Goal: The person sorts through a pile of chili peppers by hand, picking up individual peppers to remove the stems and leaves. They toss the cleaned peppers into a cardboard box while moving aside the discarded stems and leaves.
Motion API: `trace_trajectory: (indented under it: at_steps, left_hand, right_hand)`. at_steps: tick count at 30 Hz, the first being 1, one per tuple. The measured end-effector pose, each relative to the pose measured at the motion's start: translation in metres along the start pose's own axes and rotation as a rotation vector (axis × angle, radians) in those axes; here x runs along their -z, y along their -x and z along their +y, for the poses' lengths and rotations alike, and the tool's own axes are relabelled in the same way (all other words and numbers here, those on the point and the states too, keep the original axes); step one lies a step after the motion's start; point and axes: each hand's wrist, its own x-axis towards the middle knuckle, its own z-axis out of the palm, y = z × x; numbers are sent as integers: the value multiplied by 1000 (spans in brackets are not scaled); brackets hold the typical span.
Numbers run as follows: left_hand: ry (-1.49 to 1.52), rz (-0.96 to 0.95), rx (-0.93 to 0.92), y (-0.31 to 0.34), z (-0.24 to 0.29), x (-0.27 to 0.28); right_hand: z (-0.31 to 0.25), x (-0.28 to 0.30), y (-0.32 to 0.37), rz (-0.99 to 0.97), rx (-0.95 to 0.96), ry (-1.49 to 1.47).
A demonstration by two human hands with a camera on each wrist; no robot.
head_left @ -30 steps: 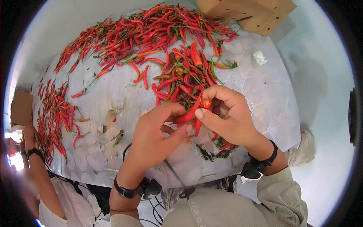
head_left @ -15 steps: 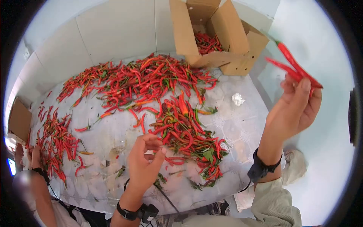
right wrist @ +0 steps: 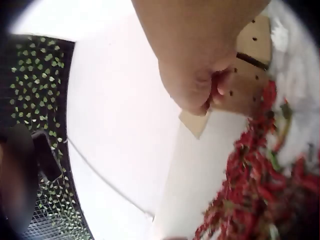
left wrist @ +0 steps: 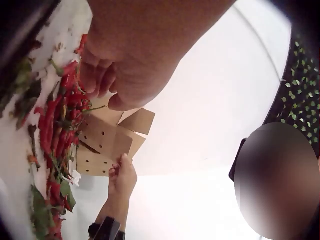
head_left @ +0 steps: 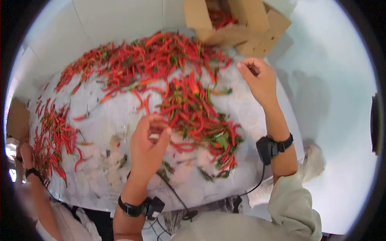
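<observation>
My right hand [head_left: 260, 82] is raised over the right side of the table, near the front of a cardboard box [head_left: 219, 37], its fingers loosely curled with nothing seen between them. Red chili peppers [head_left: 220, 18] lie inside that box. The left hand [head_left: 148, 146] hovers at the left edge of a heap of red chilies [head_left: 197, 114] mixed with green stems and leaves. Its fingers are bent, thumb apart, and no chili shows in them. In the left wrist view a thin green stem [left wrist: 97, 108] appears beside the fingertips.
A larger chili pile [head_left: 148, 56] spreads along the back of the plastic-covered table, and another [head_left: 54, 140] lies at the left. Beside that one is another person's hand [head_left: 27, 154]. A cardboard box [head_left: 18, 118] stands at the left edge. White crumpled paper [left wrist: 75, 177] lies near the boxes.
Both hands worked on a chili together a second ago. The right hand then lifted chilies to the right and now has none, nearer the box. The left hand stays by the heap, empty.
</observation>
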Motion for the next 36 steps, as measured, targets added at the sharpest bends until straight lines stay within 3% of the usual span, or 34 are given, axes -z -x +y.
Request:
trace_trajectory:
  at_steps: [5,9,12,19,22,25,28,31,36]
  left_hand:
    - [-61,19,85,-1,-2,-4]
    - [-174,72,64,-5,-6,0]
    - [-247,65,40,-4,-8,-1]
    - [-332,-48,4,-3,-8,-5]
    - [-344,-70,-31,-3,-7,-5]
    - [-325,-48,-64,-3,-8,-5]
    - [-247,18,-65,-4,-9,-3]
    - [46,55,39,-4,-7,2]
    - [299,113,132,-4,1,5]
  right_hand:
    - [5,-15,74,-231,-115,80]
    - [-16,-18,70,-285,66,71]
    - [-24,-37,80,-308,394,154]
    - [-41,-48,92,-328,265,362]
    - [-38,-44,92,-443,218,296]
    - [-38,-42,95,-454,292,200]
    - [-36,-39,96,-546,276,138]
    - [-34,-35,94,-644,286,85]
    - [-37,-35,94,-575,100,-45]
